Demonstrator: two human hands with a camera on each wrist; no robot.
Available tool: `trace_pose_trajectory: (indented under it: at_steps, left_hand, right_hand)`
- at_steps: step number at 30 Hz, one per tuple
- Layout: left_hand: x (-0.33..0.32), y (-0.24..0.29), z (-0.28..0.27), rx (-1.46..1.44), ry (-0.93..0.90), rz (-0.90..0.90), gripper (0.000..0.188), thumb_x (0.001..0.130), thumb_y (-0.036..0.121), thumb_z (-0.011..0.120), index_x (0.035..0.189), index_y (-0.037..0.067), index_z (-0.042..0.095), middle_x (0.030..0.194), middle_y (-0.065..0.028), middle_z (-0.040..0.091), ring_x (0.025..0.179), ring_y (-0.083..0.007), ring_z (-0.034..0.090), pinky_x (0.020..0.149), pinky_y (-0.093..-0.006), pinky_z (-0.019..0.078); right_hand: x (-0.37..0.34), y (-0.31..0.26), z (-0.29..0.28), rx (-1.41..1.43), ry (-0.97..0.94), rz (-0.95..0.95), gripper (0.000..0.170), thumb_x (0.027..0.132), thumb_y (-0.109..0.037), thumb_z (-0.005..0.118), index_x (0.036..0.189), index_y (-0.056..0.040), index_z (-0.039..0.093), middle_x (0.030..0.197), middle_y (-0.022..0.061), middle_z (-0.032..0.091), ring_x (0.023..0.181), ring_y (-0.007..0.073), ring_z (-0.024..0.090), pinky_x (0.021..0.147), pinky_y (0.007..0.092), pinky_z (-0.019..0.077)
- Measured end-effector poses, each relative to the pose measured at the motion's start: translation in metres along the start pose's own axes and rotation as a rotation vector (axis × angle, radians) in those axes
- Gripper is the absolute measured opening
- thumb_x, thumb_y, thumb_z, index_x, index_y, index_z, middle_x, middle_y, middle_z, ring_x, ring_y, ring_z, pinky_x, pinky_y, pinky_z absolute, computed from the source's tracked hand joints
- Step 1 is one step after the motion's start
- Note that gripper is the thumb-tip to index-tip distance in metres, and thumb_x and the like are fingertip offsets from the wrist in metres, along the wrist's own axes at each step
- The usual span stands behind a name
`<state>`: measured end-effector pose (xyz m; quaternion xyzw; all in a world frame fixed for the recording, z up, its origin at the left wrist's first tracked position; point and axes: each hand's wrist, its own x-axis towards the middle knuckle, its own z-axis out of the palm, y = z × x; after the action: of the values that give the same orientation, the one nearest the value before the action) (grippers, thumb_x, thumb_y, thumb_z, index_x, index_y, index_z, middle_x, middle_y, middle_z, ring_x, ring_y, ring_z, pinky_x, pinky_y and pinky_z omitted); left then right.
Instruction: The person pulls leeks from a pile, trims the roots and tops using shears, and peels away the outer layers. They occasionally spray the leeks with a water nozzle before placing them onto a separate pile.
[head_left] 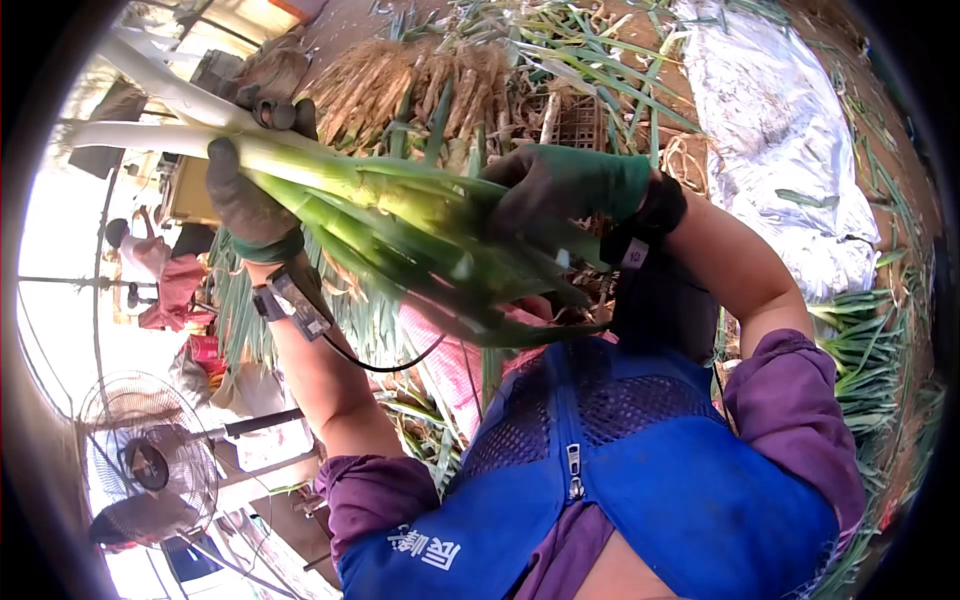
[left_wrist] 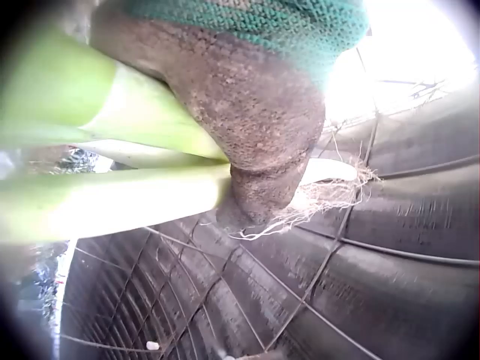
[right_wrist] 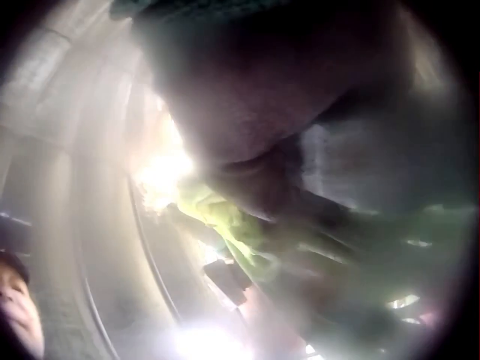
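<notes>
Big green onions (head_left: 350, 180) lie across both gloved hands, their white shanks toward the upper left and their green leaves toward the right. My left hand (head_left: 250, 195) grips them around the lower shanks, thumb on the near side. In the left wrist view, pale stringy roots (left_wrist: 300, 214) show beyond the soiled glove. My right hand (head_left: 560, 190), in a green-cuffed glove, holds the leaf end with its fingers curled into the leaves. The right wrist view is blurred and dark, with the glove over yellow-green leaves (right_wrist: 225, 225). Leaves hang down before the blue vest (head_left: 640, 450).
A pile of rooted onions (head_left: 400, 95) lies behind the hands, near a brown crate (head_left: 580, 125). White plastic sheeting (head_left: 780, 150) covers ground at the upper right. More onions (head_left: 870, 350) lie at the right. A standing fan (head_left: 150, 455) and another person (head_left: 150, 255) are at the left.
</notes>
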<state>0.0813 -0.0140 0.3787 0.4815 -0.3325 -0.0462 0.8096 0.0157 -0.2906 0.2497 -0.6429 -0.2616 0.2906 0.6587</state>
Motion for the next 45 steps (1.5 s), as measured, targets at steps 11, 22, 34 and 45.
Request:
trace_pose_trajectory:
  at_steps: [11,22,34,45]
  left_hand:
    - [-0.014,-0.021,-0.052,0.191,0.34,-0.151,0.036,0.088,0.035,0.065,0.104,0.003,0.058,0.092,-0.0097,0.066,0.09,-0.025,0.063,0.084,-0.0391,0.0516]
    - [0.006,-0.147,0.143,0.336,-0.299,-0.486,0.028,0.097,0.018,0.05,0.113,-0.004,0.056,0.089,-0.0122,0.063,0.081,-0.0193,0.063,0.071,-0.0261,0.0538]
    - [0.008,-0.231,0.297,1.199,-0.868,0.064,0.064,0.077,0.028,0.076,0.13,0.005,0.048,0.106,-0.0215,0.065,0.092,-0.034,0.066,0.078,-0.0417,0.0536]
    - [0.024,-0.261,0.171,0.934,-0.51,0.016,0.038,0.089,0.012,0.067,0.125,0.004,0.055,0.118,-0.0102,0.059,0.103,-0.0178,0.058,0.09,-0.0324,0.0486]
  right_hand:
    - [-0.008,-0.017,-0.006,-0.983,0.311,-0.049,0.054,0.087,-0.027,0.068,0.13,-0.0006,0.051,0.122,0.0197,0.06,0.109,0.0298,0.06,0.093,0.0382,0.0499]
    - [-0.107,-0.084,-0.046,-1.09,0.559,-0.847,0.017,0.089,-0.015,0.057,0.103,-0.0059,0.061,0.092,0.0024,0.062,0.076,0.017,0.059,0.069,0.0283,0.0479]
    - [-0.304,-0.079,-0.04,-2.344,0.699,0.005,0.01,0.076,-0.012,0.061,0.085,-0.0092,0.057,0.069,0.0055,0.057,0.063,0.0247,0.059,0.057,0.0361,0.0464]
    - [-0.53,0.033,-0.032,-1.036,1.989,0.69,0.043,0.077,-0.03,0.071,0.109,-0.0026,0.062,0.092,0.0161,0.069,0.082,0.0288,0.066,0.073,0.0418,0.0508]
